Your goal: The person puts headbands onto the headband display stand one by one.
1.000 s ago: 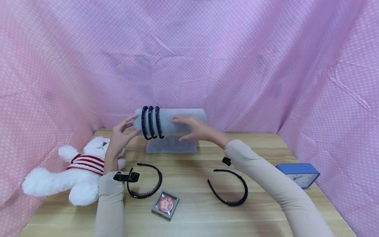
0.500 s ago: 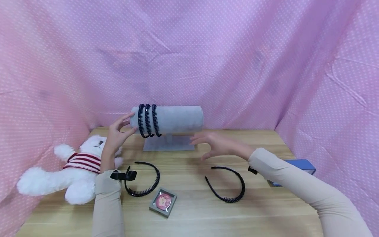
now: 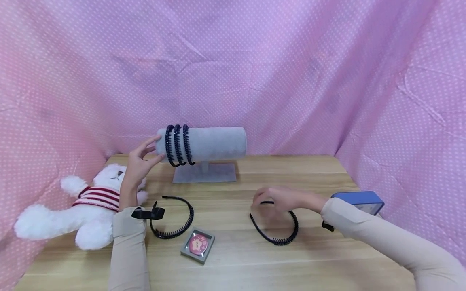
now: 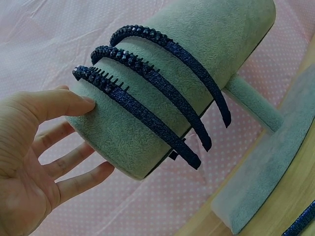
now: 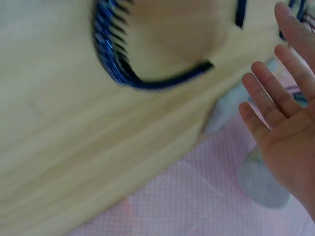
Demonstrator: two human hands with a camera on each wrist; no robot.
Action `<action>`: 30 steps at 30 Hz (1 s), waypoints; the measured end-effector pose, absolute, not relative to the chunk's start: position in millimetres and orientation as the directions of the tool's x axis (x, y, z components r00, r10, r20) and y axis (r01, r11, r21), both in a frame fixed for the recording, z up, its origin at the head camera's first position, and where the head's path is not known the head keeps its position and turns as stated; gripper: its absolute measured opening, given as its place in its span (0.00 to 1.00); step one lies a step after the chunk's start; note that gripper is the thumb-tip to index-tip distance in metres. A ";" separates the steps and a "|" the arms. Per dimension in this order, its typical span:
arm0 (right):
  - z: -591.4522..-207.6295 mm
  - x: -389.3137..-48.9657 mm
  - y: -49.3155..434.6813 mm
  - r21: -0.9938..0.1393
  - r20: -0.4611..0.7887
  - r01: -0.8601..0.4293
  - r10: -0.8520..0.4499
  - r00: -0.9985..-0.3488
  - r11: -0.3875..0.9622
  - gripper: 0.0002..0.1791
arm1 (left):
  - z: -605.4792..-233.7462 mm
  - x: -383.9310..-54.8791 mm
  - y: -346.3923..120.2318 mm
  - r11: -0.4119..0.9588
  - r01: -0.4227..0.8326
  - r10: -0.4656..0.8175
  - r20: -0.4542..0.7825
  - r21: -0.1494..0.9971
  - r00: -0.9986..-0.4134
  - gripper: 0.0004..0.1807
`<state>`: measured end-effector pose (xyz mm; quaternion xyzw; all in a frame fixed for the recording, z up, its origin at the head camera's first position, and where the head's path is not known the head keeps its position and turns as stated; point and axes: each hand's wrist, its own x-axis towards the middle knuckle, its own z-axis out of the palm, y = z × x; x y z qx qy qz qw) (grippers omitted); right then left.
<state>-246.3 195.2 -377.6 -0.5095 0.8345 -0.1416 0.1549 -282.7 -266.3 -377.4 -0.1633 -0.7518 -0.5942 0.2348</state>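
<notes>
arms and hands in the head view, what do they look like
Long beige sleeves cover both arms. A black strap sits on the left cuff; a small black piece shows beside the right cuff. Left hand and right hand are bare, no gloves visible.

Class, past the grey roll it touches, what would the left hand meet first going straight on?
Probably the leftmost headband on the grey roll, just ahead of the left hand; the exact gap is unclear.
</notes>
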 end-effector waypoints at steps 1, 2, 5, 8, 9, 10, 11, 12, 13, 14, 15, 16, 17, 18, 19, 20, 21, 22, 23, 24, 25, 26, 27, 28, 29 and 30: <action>-380.9 -243.5 196.2 -0.390 -0.125 -0.813 -0.900 -0.418 0.432 0.29 | -377.2 -282.3 -266.3 0.241 0.522 -0.034 0.545 0.818 -0.838 0.32; -384.0 -240.5 196.9 -0.392 -0.137 -0.815 -0.903 -0.407 0.427 0.30 | -376.8 -281.6 -266.3 0.241 0.520 -0.035 0.542 0.820 -0.839 0.32; -393.0 -233.8 198.5 -0.347 -0.157 -0.845 -0.913 -0.375 0.407 0.34 | -375.8 -280.8 -266.3 0.238 0.521 -0.038 0.544 0.820 -0.838 0.32; -399.0 -227.7 198.7 -0.307 -0.175 -0.862 -0.914 -0.365 0.403 0.38 | -374.7 -281.1 -266.0 0.242 0.520 -0.042 0.545 0.819 -0.838 0.32; -400.4 -225.8 198.6 -0.297 -0.182 -0.863 -0.912 -0.368 0.408 0.39 | -374.5 -281.5 -265.7 0.240 0.520 -0.043 0.544 0.820 -0.838 0.32; -401.1 -223.8 198.5 -0.306 -0.194 -0.855 -0.907 -0.374 0.418 0.41 | -374.4 -281.8 -265.5 0.242 0.519 -0.043 0.543 0.820 -0.839 0.31; -402.2 -222.2 198.4 -0.312 -0.204 -0.850 -0.904 -0.376 0.424 0.43 | -374.1 -281.9 -265.2 0.243 0.517 -0.043 0.541 0.821 -0.840 0.31; -403.1 -220.6 198.3 -0.324 -0.215 -0.843 -0.901 -0.376 0.429 0.45 | -374.0 -282.2 -265.0 0.242 0.518 -0.040 0.542 0.820 -0.839 0.31; -404.1 -219.3 198.4 -0.334 -0.228 -0.835 -0.897 -0.379 0.438 0.46 | -373.9 -282.4 -264.8 0.240 0.519 -0.039 0.542 0.820 -0.839 0.31; -405.0 -218.3 198.4 -0.338 -0.236 -0.831 -0.895 -0.379 0.441 0.48 | -373.9 -282.6 -264.7 0.239 0.520 -0.039 0.543 0.820 -0.839 0.31; -406.1 -217.7 198.6 -0.348 -0.243 -0.826 -0.894 -0.378 0.444 0.49 | -373.9 -282.6 -264.6 0.237 0.521 -0.038 0.544 0.820 -0.838 0.31; -407.0 -217.3 198.8 -0.349 -0.248 -0.825 -0.893 -0.375 0.444 0.51 | -373.8 -282.6 -264.7 0.240 0.523 -0.036 0.546 0.817 -0.837 0.31; -408.1 -217.3 198.8 -0.344 -0.248 -0.829 -0.894 -0.373 0.441 0.51 | -373.7 -282.5 -264.6 0.239 0.525 -0.035 0.548 0.816 -0.836 0.31; -409.2 -217.8 198.8 -0.339 -0.245 -0.831 -0.895 -0.373 0.440 0.52 | -373.8 -282.6 -264.8 0.239 0.529 -0.033 0.551 0.814 -0.834 0.31; -410.2 -218.6 199.0 -0.334 -0.232 -0.838 -0.899 -0.371 0.431 0.52 | -373.8 -282.6 -265.0 0.238 0.529 -0.034 0.551 0.815 -0.834 0.31; -410.7 -219.6 198.6 -0.328 -0.215 -0.844 -0.904 -0.370 0.424 0.52 | -374.1 -282.8 -265.5 0.239 0.529 -0.033 0.552 0.814 -0.833 0.31; -411.3 -221.1 198.4 -0.321 -0.205 -0.845 -0.902 -0.380 0.428 0.52 | -374.3 -283.2 -265.9 0.240 0.530 -0.032 0.553 0.813 -0.833 0.31; -411.9 -222.9 198.4 -0.316 -0.188 -0.846 -0.902 -0.388 0.429 0.51 | -374.4 -283.3 -266.3 0.242 0.529 -0.032 0.552 0.813 -0.833 0.31; -412.4 -224.8 198.4 -0.309 -0.168 -0.847 -0.901 -0.399 0.433 0.50 | -374.5 -283.3 -266.5 0.243 0.528 -0.032 0.550 0.814 -0.834 0.31; -412.9 -227.1 198.3 -0.305 -0.144 -0.847 -0.900 -0.411 0.435 0.49 | -374.7 -283.5 -266.7 0.246 0.525 -0.032 0.548 0.815 -0.836 0.31; -413.7 -229.5 198.3 -0.303 -0.119 -0.847 -0.899 -0.422 0.437 0.47 | -374.8 -283.6 -266.7 0.249 0.521 -0.034 0.545 0.816 -0.838 0.31; -414.4 -231.9 198.1 -0.297 -0.096 -0.846 -0.896 -0.434 0.442 0.46 | -375.0 -283.6 -266.6 0.252 0.518 -0.036 0.543 0.818 -0.839 0.31; -415.7 -234.6 198.3 -0.290 -0.071 -0.847 -0.893 -0.444 0.444 0.44 | -375.0 -283.6 -266.2 0.253 0.516 -0.037 0.541 0.818 -0.840 0.31; -416.8 -237.0 198.1 -0.281 -0.040 -0.853 -0.893 -0.448 0.440 0.43 | -375.3 -283.7 -266.0 0.252 0.517 -0.036 0.542 0.818 -0.840 0.31; -417.8 -239.3 197.7 -0.270 -0.013 -0.857 -0.892 -0.453 0.439 0.41 | -375.7 -284.1 -265.8 0.251 0.515 -0.038 0.540 0.820 -0.841 0.31; -419.1 -241.8 197.4 -0.265 0.011 -0.860 -0.890 -0.455 0.436 0.39 | -376.0 -284.3 -265.4 0.250 0.514 -0.040 0.539 0.821 -0.841 0.31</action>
